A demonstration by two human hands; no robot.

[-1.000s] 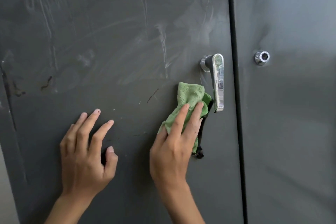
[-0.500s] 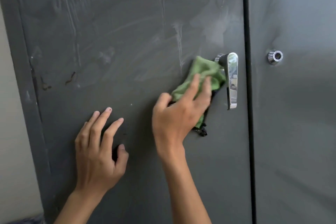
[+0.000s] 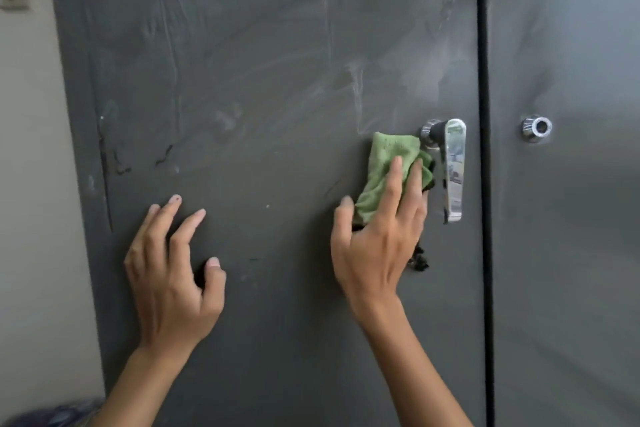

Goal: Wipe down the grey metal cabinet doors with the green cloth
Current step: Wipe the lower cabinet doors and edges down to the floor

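Cloth (image 3: 382, 166) under right hand (image 3: 377, 246) now slightly lower beside handle (image 3: 454, 170), perhaps touching.

Left door (image 3: 277, 80): grey painted metal, matt, smeared all over with pale streaks and swirl marks. A few dark scratches and what look like paint chips near its left edge.
Right door (image 3: 571, 253): same grey metal, smoother-looking, with a soft sheen and hardly any streaks.
Green cloth (image 3: 384, 163): soft, nubbly pile, crumpled into folds. A black frayed trim hangs below it.
Lever handle (image 3: 454, 166): chromed metal, mirror-bright, carrying reflections. Its neck at the hub is dark and dull.
Round lock (image 3: 536, 128): polished chrome as well.
Wall (image 3: 27, 184): pale, flat matt paint.
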